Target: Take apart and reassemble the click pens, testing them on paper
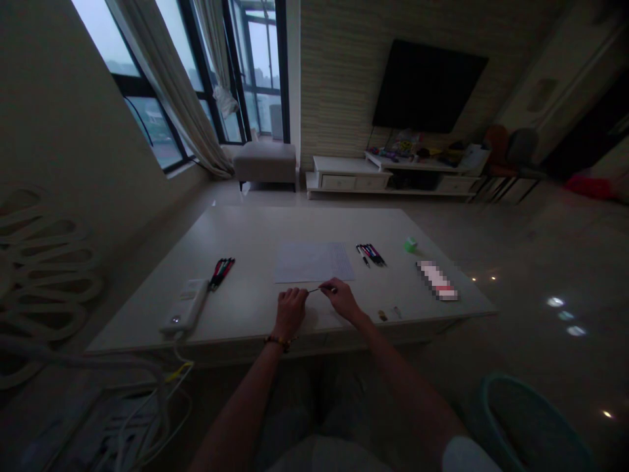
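Slim pen (322, 289), dark, held level between two hands just in front of paper sheet (314, 262). Left hand (289, 313) curled shut on one end; right hand (343, 298) pinching the other. White worktop (255, 229) carries left pen bundle (222, 273) and right pen bundle (371, 254) either side.

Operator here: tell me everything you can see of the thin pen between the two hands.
The slim dark pen looks small in this view, so its material and fine details are hard to make out. It sits roughly level, just in front of the near edge of the sheet of paper. The right hand pinches its right end, where a paler section shows. Its narrow left end points toward the left hand; whether they touch is unclear.
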Demonstrator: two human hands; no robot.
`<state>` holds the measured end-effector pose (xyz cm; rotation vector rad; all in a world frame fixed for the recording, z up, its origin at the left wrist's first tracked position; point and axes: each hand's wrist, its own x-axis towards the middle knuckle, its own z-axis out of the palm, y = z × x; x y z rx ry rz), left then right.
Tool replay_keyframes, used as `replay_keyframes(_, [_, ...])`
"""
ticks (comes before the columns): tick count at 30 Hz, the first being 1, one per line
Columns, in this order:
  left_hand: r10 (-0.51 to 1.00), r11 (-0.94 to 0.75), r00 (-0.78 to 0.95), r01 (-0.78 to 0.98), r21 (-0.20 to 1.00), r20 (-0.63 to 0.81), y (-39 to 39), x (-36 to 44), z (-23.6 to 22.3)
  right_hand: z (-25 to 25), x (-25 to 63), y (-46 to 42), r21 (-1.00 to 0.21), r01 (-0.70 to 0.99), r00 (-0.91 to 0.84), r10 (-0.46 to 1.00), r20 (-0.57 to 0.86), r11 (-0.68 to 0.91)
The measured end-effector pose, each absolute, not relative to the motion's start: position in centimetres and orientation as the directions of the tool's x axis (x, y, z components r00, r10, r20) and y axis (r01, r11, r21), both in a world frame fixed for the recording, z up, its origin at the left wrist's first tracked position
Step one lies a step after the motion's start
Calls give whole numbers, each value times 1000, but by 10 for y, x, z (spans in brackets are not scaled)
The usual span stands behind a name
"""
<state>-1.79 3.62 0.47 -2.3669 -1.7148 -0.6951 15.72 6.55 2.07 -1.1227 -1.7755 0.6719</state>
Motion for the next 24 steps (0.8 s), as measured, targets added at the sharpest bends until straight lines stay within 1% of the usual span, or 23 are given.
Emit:
replay_keyframes(5, [867, -328, 230, 931, 158, 442, 36, -18, 5, 23, 158, 64, -806, 398, -171, 899, 404, 438])
replay_keyframes(9, [859, -357, 270, 925, 131, 435, 35, -18, 6, 24, 160, 64, -784, 418, -213, 889, 406, 459])
replay_keyframes(15, [842, -429, 361, 899, 90, 401, 34, -17, 6, 25, 152, 64, -788, 429, -306, 892, 334, 442])
replay_keyframes(17, [844, -433, 363, 896, 100, 395, 35, -18, 6, 22, 146, 63, -811, 419, -289, 907, 306, 407])
replay_keyframes(20, [858, -400, 316, 906, 139, 406, 36, -18, 5, 14, 145, 63, -831, 408, -269, 919, 287, 379])
replay_keyframes(22, [863, -387, 298, 909, 153, 409, 36, -18, 5, 7, 154, 64, -798, 474, -212, 928, 306, 371])
replay_keyframes(24, [866, -382, 292, 910, 161, 407, 36, -17, 6, 0, 169, 67, -727, 606, -94, 937, 337, 323])
